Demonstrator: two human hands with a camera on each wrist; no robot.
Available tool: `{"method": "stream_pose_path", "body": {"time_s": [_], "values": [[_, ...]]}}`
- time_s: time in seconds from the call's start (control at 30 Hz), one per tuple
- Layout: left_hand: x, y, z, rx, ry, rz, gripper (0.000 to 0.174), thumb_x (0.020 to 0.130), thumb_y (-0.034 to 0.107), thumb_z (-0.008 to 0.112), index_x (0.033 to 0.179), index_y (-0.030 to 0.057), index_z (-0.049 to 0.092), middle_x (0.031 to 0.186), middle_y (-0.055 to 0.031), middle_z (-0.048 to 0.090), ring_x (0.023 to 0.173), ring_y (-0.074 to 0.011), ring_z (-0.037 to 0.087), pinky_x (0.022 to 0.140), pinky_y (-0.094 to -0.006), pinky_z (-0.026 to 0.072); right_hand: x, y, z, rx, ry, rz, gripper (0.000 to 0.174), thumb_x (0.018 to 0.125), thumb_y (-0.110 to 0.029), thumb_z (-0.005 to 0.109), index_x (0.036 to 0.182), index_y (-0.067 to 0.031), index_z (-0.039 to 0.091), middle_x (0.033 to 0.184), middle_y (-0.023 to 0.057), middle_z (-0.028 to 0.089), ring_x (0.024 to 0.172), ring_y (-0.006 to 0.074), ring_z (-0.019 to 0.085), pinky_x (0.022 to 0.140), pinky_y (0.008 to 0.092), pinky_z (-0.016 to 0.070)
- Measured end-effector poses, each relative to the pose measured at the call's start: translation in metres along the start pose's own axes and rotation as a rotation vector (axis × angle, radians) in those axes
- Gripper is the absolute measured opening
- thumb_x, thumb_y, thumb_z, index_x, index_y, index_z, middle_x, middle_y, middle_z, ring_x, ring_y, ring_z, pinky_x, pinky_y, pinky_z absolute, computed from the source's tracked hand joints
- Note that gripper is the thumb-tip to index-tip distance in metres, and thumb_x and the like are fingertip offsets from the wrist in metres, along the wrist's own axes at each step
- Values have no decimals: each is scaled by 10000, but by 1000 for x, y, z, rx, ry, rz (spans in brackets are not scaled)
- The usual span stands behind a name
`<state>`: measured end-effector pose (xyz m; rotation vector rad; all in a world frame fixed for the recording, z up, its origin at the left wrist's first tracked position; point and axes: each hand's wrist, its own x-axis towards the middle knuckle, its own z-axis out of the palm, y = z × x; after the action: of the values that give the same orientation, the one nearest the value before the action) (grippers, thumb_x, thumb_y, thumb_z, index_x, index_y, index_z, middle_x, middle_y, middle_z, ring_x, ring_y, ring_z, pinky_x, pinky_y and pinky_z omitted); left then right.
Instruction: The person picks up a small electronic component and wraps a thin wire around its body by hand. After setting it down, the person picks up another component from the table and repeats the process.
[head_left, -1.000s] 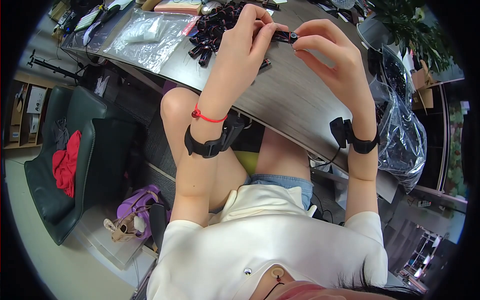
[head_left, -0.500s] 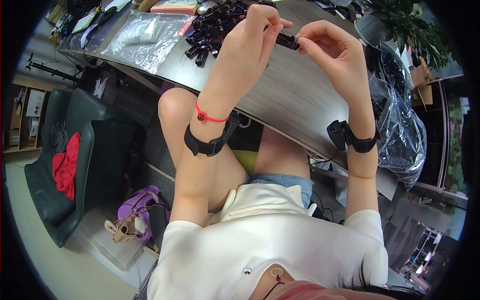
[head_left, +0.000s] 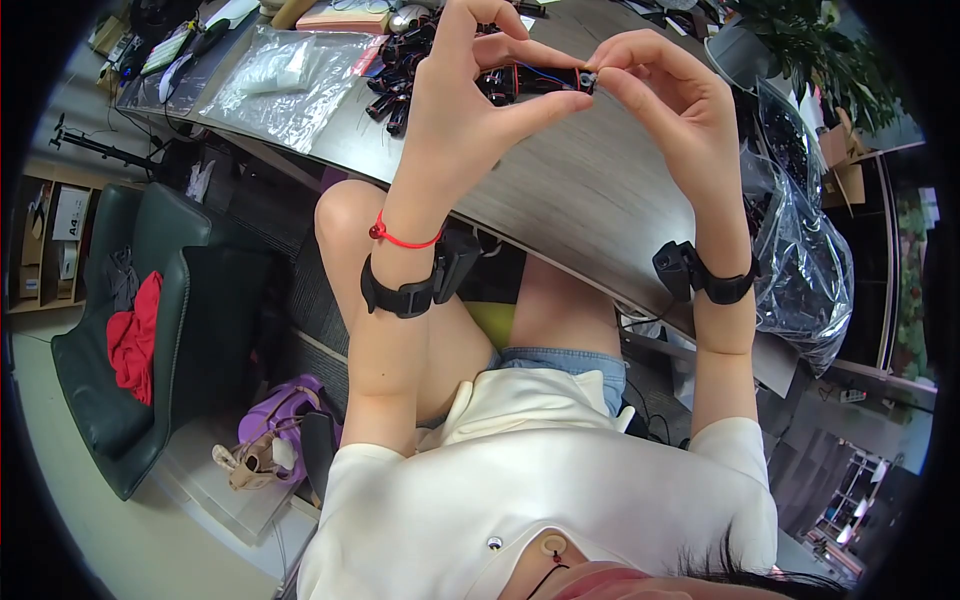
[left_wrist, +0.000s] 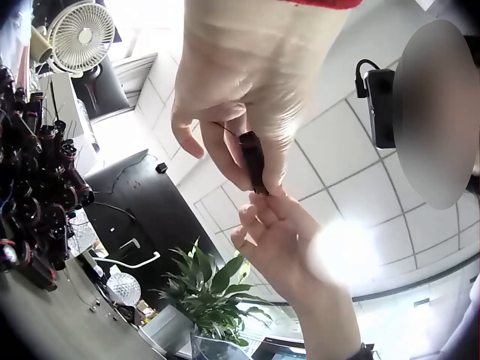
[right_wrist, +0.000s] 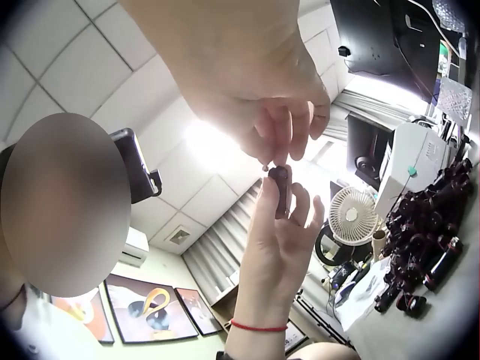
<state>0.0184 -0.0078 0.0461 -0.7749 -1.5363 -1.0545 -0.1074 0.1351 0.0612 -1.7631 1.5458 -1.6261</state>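
A small black cylinder [head_left: 545,80] with red bands and a thin blue wire is held above the table, between both hands. My left hand [head_left: 445,115] holds it between the long, stretched-out thumb and a finger. At its right end, my right hand [head_left: 685,100] pinches with thumb and forefinger, the other fingers loosely curled. In the left wrist view the cylinder [left_wrist: 253,159] lies between the left thumb and fingers, with the right fingertips at its lower end. The right wrist view shows its dark side [right_wrist: 279,191]; what tiny part the right fingertips pinch I cannot tell.
Many similar black cylinders [right_wrist: 420,232] are heaped on the grey table [head_left: 600,180], just beyond the left hand. A clear plastic bag [head_left: 275,85] lies left of the heap. A potted plant [left_wrist: 202,292] stands at the back right, and a large clear bag [head_left: 800,270] hangs beside the right arm.
My left thumb and fingers have spread wider along the cylinder, showing more of it and its blue wire. My right fingers have drawn together at its end.
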Motion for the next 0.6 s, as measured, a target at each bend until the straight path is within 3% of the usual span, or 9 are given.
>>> {"method": "stream_pose_path", "body": {"time_s": [0.1, 0.4, 0.53, 0.6], "values": [[-8, 27, 6, 100, 184, -787, 525, 724, -41, 779, 985, 70, 338, 913, -153, 669, 851, -151, 655, 738, -233, 526, 0, -4, -3, -212, -65, -65, 85, 896, -7, 592, 971, 21, 621, 1003, 54, 608, 929, 98, 546, 848, 226, 422], [-8, 27, 9, 34, 226, -807, 534, 716, -57, 778, 986, 67, 335, 906, -144, 654, 844, -140, 649, 737, -228, 527, -2, -6, 3, -106, -77, -34, 58, 915, -7, 558, 964, 13, 581, 1021, 44, 546, 932, 97, 515, 847, 233, 405], [-8, 25, 8, 135, 154, -710, 537, 714, -61, 778, 986, 70, 334, 908, -144, 654, 827, -139, 649, 721, -229, 530, -3, -9, 9, -114, -38, -63, 35, 913, -1, 551, 944, 15, 554, 1005, 42, 525, 922, 108, 512, 844, 235, 407], [-4, 30, 6, 95, 176, -791, 524, 711, -44, 788, 975, 64, 349, 894, -136, 658, 831, -142, 654, 733, -234, 531, -3, -14, 7, -307, -54, -93, 53, 895, 11, 559, 945, 19, 546, 986, 57, 526, 910, 130, 522, 835, 237, 412]]}}
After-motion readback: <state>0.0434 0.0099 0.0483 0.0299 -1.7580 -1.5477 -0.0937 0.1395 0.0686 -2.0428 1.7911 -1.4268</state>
